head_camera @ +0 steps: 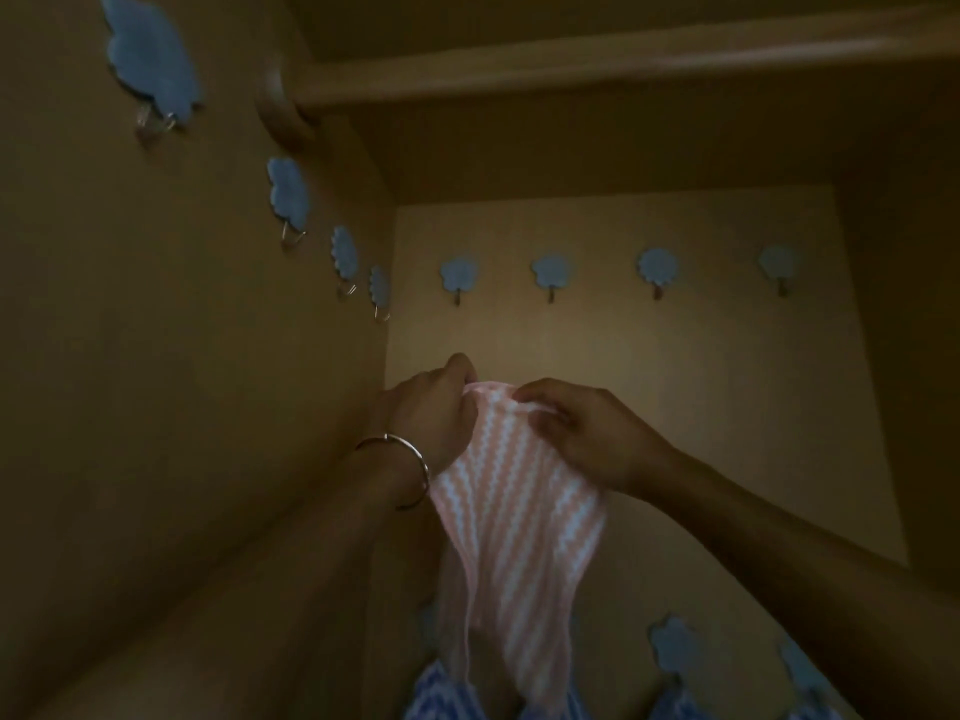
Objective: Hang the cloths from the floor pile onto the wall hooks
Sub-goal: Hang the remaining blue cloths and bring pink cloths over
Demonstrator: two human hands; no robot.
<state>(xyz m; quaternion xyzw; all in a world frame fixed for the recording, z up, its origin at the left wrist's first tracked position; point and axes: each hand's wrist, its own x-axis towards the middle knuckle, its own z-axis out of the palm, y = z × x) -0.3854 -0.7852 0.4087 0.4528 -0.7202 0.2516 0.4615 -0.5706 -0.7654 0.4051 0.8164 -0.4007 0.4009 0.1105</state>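
The alcove was dim, with tan walls (156, 407) and a shelf (571, 70) overhead. Blue cloud-shaped left hooks (289, 197) ran along the side wall, and four back hooks (458, 277) crossed the far wall. Below the back hooks, near the corner, both hands held up a pink cloth (519, 511) with white stripes. The left hand (434, 407), a bangle (410, 467) on its wrist, curled round the cloth's top left corner. The right hand (576, 433) pinched the top edge just beside it. The cloth hung down between the forearms. At the bottom of the view, a blue cloth (441, 691) showed partly behind it. Two lower hooks (675, 649) sat to the right.
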